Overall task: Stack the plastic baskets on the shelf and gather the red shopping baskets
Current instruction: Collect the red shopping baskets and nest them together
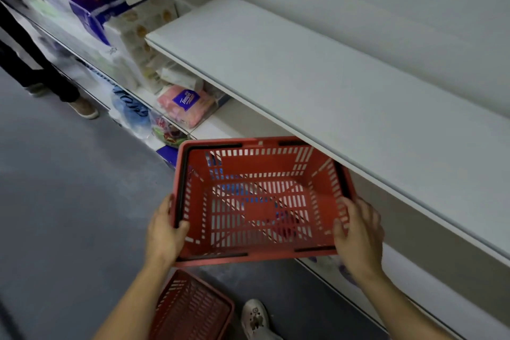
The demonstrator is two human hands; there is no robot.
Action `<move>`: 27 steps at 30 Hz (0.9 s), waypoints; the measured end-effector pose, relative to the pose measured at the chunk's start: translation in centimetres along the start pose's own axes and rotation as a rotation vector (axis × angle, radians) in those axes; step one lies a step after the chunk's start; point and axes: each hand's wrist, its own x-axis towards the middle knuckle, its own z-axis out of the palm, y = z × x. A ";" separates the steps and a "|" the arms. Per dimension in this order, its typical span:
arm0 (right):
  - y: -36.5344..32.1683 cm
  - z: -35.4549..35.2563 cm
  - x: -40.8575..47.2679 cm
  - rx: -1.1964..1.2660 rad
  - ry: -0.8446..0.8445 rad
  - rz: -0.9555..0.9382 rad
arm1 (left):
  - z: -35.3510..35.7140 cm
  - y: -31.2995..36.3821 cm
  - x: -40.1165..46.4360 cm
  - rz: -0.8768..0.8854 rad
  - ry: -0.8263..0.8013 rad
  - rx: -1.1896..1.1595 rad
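Red shopping basket (259, 201) held up in the air in front of the white shelf (317, 85), its far rim tucked just under the shelf's front edge, opening turned up toward the camera, black handles folded flat along the rim. Left hand (162, 232) clamped on the basket's near left corner, thumb hooked over the rim, fingers hidden behind the outer wall. Right hand (358, 234) wrapped around the near right corner, thumb inside against the slotted wall, fingers spread along the outside. Hands well apart, one at each end of the near rim. Second red basket (190, 309) down on the grey floor (69, 188), below the left forearm, near the bottom edge of the frame. Pale shoe (255, 317) just beside that floor basket, to its right. Tissue packs (185, 105) and other wrapped goods crowded on the lower shelves toward the far left, one pink pack with a blue label at the front edge. Another person's dark trouser legs and brown shoe (84, 107) standing on the floor near the upper left corner, close to the shelving.
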 end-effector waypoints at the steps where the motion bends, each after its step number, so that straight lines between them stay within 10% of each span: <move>1: 0.4 0.0 0.2 -0.009 -0.026 0.048 | -0.5 -1.0 -0.3 -0.029 0.010 0.006; 12: 1.0 1.8 0.9 0.160 -0.298 0.183 | -2.2 -5.6 -5.4 -0.124 0.044 -0.058; 27: -1.1 2.7 -3.7 0.102 -0.524 -0.337 | -3.1 -13.1 -25.5 -0.400 0.440 -0.375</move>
